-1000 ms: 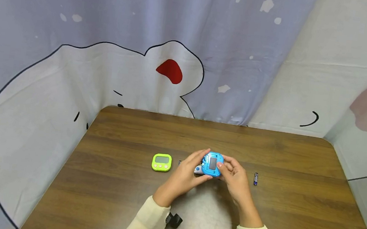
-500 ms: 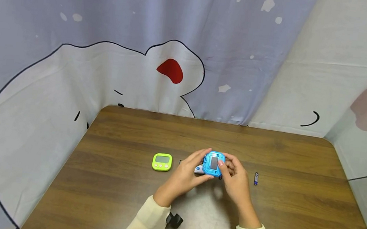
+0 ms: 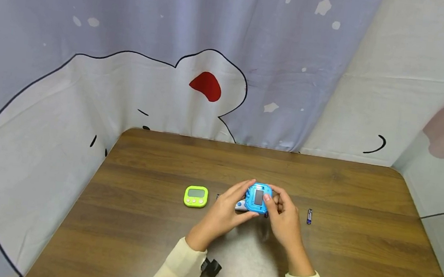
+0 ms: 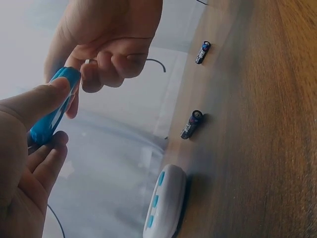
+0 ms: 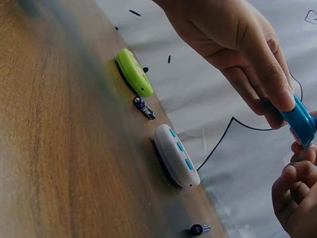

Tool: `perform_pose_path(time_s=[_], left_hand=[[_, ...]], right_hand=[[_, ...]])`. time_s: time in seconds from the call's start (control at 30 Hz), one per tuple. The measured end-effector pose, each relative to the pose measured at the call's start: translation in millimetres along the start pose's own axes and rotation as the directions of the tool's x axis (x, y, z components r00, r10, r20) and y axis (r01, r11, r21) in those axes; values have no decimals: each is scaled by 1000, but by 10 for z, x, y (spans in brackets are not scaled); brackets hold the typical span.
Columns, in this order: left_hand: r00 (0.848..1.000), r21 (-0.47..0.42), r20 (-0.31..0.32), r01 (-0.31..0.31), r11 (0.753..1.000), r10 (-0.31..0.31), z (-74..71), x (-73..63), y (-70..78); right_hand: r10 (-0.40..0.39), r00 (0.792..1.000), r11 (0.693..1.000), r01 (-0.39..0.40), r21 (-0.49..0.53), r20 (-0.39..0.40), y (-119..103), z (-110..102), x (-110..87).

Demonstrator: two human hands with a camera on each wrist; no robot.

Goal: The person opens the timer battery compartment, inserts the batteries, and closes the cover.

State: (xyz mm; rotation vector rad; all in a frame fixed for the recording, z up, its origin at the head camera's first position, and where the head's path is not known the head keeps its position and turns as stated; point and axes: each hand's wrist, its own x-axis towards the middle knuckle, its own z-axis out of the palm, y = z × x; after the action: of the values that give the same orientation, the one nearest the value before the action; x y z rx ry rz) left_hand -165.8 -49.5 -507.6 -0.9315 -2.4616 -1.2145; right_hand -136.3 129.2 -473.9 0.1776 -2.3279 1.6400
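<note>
A blue digital timer [image 3: 258,197] is held up above the table between both hands, a dark rectangle in the middle of its upturned face. My left hand [image 3: 218,214] grips its left side, fingers at the far edge and thumb at the near one. With its thumb on that face, my right hand [image 3: 288,223] pinches the right side. Partly hidden beneath lies a white timer [image 5: 173,156] with blue buttons. Small dark batteries rest close by: one battery [image 4: 191,125] near the white timer, another battery [image 5: 144,108] between the white and green timers.
On the wooden table [image 3: 132,229] a green timer [image 3: 196,197] lies left of the hands. A further battery [image 3: 310,217] lies to their right. A patterned curtain [image 3: 288,72] hangs behind the table's far edge.
The blue timer has shifted very slightly to the right within both hands' grip. The other timers and the battery at the right stay where they were.
</note>
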Motion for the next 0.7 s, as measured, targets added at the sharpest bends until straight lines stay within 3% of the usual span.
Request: perform_pose_path(time_s=[0.23, 0.7], left_hand=[[1000, -7, 5, 13, 1000, -13, -1, 0, 3], [1000, 6, 1, -22, 1000, 22, 15, 4, 10]], right_hand=[[8, 1000, 1000, -8, 3, 4, -8, 6, -8], [0, 1000, 1000, 0, 16, -8, 3, 18, -13]])
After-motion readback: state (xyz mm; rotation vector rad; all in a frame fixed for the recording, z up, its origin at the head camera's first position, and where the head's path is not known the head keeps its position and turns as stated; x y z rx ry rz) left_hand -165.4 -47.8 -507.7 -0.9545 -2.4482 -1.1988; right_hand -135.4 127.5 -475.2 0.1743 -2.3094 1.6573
